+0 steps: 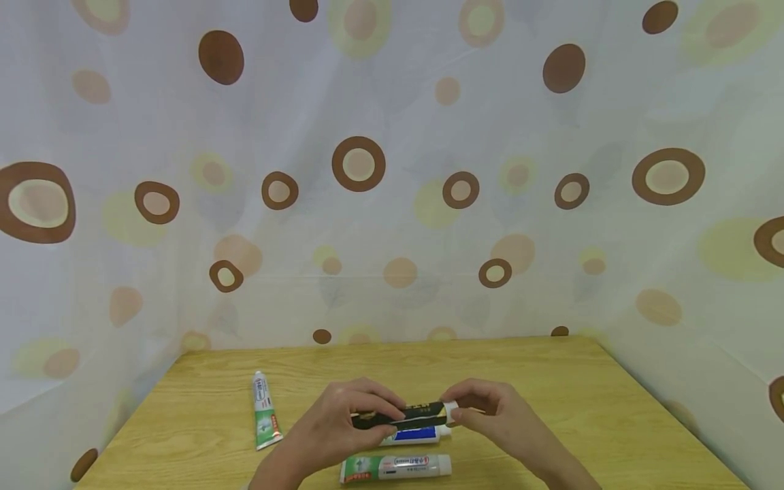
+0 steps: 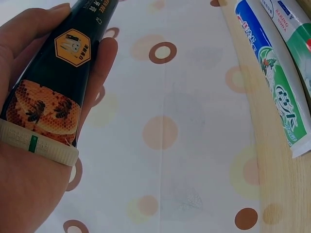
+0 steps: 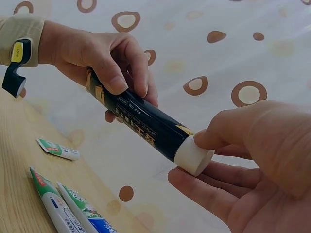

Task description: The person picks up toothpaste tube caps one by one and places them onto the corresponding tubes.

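Note:
A dark green, nearly black toothpaste tube [image 3: 141, 114] with a honeycomb-and-bees picture is held up above the table. My left hand [image 1: 343, 422] grips its body, thumb on one side and fingers on the other. The white cap [image 3: 193, 155] points to the right, pinched between the thumb and fingers of my right hand [image 1: 505, 418]. Below the tube lies a blue, white and green toothpaste tube [image 1: 416, 435], partly hidden behind it in the head view. Nearer the front is a green and white toothpaste tube [image 1: 398, 467], its cap also to the right.
Another green and white toothpaste tube [image 1: 265, 412] lies at the left of the wooden table [image 1: 520, 367], cap toward the back. A white curtain [image 1: 404, 231] with brown and yellow circles encloses the table at the back and sides.

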`<action>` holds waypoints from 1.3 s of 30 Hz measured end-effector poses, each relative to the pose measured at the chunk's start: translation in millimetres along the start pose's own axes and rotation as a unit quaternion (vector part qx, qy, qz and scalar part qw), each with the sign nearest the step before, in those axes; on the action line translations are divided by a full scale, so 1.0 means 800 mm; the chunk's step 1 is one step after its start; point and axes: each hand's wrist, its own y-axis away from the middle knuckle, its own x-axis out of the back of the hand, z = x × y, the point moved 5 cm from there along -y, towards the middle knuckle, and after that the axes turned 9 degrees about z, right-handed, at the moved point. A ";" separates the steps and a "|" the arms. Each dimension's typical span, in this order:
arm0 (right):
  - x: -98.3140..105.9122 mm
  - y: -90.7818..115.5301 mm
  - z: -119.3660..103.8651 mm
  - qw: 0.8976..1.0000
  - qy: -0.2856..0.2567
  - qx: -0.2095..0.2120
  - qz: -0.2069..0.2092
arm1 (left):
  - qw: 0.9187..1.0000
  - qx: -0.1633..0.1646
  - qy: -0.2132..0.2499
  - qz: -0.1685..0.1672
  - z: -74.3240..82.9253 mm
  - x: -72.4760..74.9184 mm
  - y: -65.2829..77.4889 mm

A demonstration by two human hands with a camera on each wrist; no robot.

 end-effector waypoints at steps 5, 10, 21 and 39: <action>0.000 -0.001 0.000 1.000 0.005 0.007 0.002 | 1.000 0.000 0.001 -0.002 0.000 -0.001 -0.001; 0.002 0.000 -0.002 1.000 0.013 0.020 0.016 | 1.000 0.001 0.005 -0.001 0.000 -0.002 -0.001; -0.002 0.001 -0.001 1.000 -0.007 0.011 0.001 | 1.000 0.007 0.016 -0.002 0.000 -0.002 0.000; 0.001 0.000 -0.001 1.000 0.008 0.018 0.013 | 1.000 0.010 0.013 0.004 -0.002 0.000 -0.001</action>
